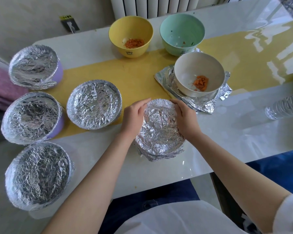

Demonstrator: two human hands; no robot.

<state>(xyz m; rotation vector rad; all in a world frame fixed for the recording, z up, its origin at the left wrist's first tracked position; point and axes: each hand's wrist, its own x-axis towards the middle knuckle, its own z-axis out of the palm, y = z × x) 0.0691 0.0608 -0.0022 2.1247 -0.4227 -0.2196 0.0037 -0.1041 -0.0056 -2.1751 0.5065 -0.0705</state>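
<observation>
A bowl covered in crinkled foil [160,132] stands near the table's front edge, in the middle. My left hand [134,115] cups its left rim with curled fingers pressing the foil down. My right hand [184,118] curls round the right rim the same way. Behind it a white bowl [199,66] with orange carrot pieces stands uncovered on a loose foil sheet [203,105].
Several foil-covered bowls [94,104] stand at the left. A yellow bowl [130,29] with carrot bits and a green bowl [182,29] sit at the back. A plastic water bottle [284,107] lies at the right edge. The white table [235,135] has a yellow runner.
</observation>
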